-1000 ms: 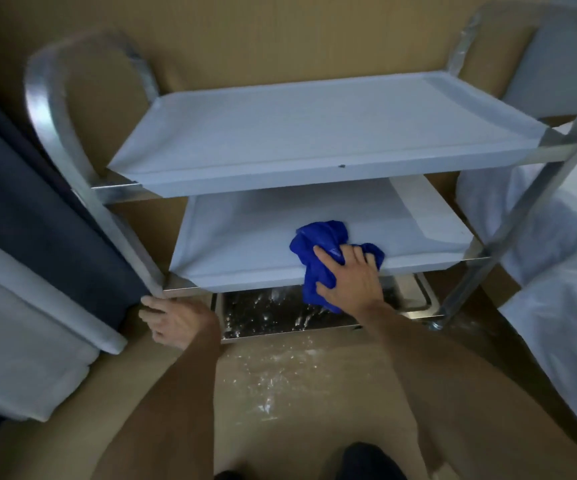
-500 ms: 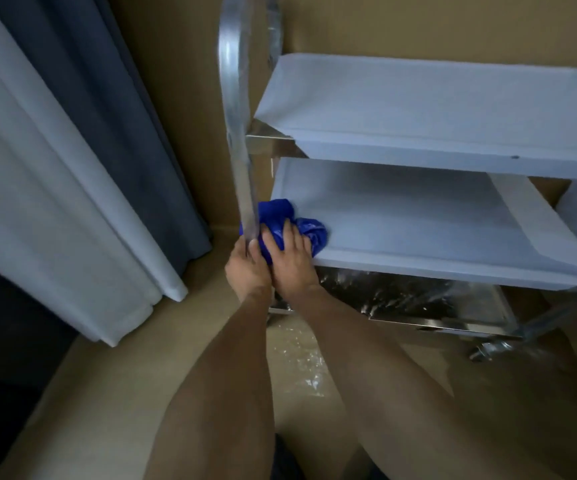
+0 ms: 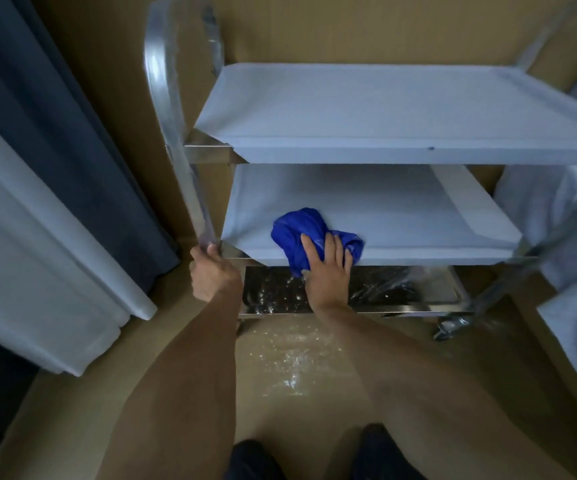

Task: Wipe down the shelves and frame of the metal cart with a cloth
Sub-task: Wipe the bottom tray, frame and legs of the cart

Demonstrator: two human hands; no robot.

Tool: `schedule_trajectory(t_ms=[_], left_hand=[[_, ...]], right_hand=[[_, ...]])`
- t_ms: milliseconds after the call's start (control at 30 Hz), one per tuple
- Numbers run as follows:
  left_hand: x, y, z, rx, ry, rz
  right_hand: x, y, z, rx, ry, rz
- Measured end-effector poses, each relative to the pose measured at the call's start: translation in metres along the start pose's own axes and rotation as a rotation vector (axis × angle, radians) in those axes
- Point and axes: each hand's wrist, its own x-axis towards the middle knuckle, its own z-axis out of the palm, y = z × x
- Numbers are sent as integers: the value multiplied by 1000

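Landmark: middle shelf (image 3: 401,216) of the metal cart (image 3: 384,109); all places referred to it

Left of the shelf: curved frame upright (image 3: 176,140) runs down to the shelf's front-left corner. Left hand (image 3: 212,277) sits at that corner, fingers curled round the foot of the upright, grasping it, apparently to steady the cart

On the shelf, front edge, left of centre: blue cloth (image 3: 297,233), bunched, partly hanging over the lip. Right hand (image 3: 327,271) lies on it, fingers straight and spread, pressing it down flat, not clenched

Key relation: shelf's long axis runs left to right across the view; the cloth is near its left end, so most of the unwiped span lies to the right of the right hand. Judgement: the right hand is the nearer one for a rightward stroke along that axis

Below the shelf: bare shiny bottom shelf (image 3: 366,289)

Writing, brands, labels: none legible anywhere in view
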Motion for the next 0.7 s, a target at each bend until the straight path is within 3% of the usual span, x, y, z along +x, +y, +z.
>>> schedule_trajectory(t_ms=[233,367,467,600,700], left_hand=[[-38,4,41,-103,156,-146],[-82,-20,86,-74,-21,-40],[-105,-6,115,-207,-156,84],[-118,1,136,-351,-132,25],[-119,3,133,-323,-103,52]], right_hand=[[-5,146,-36,67,116,292],[-11,214,-48,197,229,410],[-9,252,-57,381,404,604],[9,304,-82,715,652,892],[26,315,-98,829,763,1015]])
